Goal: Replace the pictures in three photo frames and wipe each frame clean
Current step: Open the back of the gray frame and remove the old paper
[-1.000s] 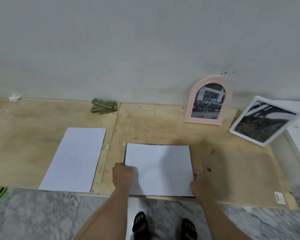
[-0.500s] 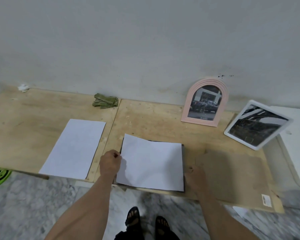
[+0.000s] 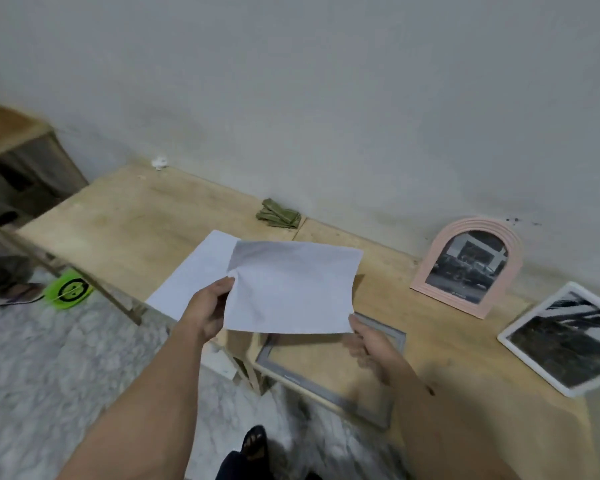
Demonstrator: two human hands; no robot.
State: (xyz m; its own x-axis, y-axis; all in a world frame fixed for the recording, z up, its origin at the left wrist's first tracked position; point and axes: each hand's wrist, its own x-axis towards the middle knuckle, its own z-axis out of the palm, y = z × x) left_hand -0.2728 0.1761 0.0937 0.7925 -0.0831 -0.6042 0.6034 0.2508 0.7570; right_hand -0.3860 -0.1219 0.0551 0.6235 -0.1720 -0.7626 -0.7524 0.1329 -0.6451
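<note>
Left hand (image 3: 211, 308) pinches the left edge of a white sheet (image 3: 291, 292), thumb on top, and holds it up off the desk (image 3: 125, 220). The paper bows and creases near the grip, so it is thin and floppy. Right hand (image 3: 368, 344) is at the sheet's lower right corner; it is blurred, so I cannot tell whether it pinches the corner or just touches it, though the fingers look loosely curled.

Grey frame (image 3: 329, 375) lies flat at the desk's front edge, directly under the lifted sheet. Bare wood shows through its opening, so it looks emptied; the sheet is probably the picture being taken out or swapped.

A second white sheet (image 3: 194, 268) lies flat on the desk, left of the frame and partly behind the held one, likely parked there as the other print.

Pink arched frame (image 3: 465, 268) leans upright against the wall at the back right, a dark photo in it. White frame (image 3: 565, 341) stands tilted at the right end of the desk, also with a dark photo. Both look finished or waiting; cannot tell which.

Folded green cloth (image 3: 278, 213) sits at the back edge against the wall, untouched, likely kept for the wiping step.

Green round object (image 3: 70, 292) lies on the floor to the left, with a black mark on it that is not readable. There is small print at the bottom of the pink frame's photo, too small to read. No other writing is legible.
</note>
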